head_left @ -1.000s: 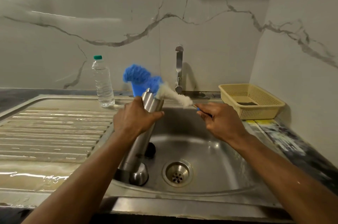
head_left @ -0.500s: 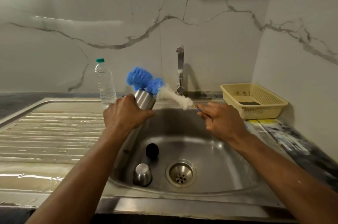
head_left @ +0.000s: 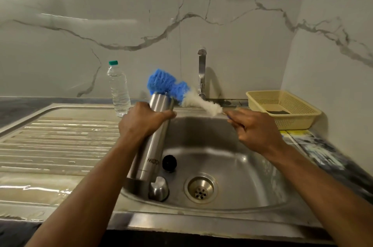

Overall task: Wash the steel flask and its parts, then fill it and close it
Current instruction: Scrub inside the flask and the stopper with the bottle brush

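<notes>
flask (head_left: 150, 144), gripped by the left hand (head_left: 141, 120), is mid-scrub; the right hand (head_left: 255, 127) grips the brush (head_left: 177, 89). cup (head_left: 159, 188) and stopper (head_left: 169, 163) lie in the sink (head_left: 242, 176); filling and closing remain.

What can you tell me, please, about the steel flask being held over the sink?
The steel flask is a tall, slim cylinder of brushed metal with dark lettering low on its body. It is open, with no lid on, and tilted, mouth up and away, base down in the sink. The left hand grips it near the top. The blue head of the bottle brush sits at its mouth.
</notes>
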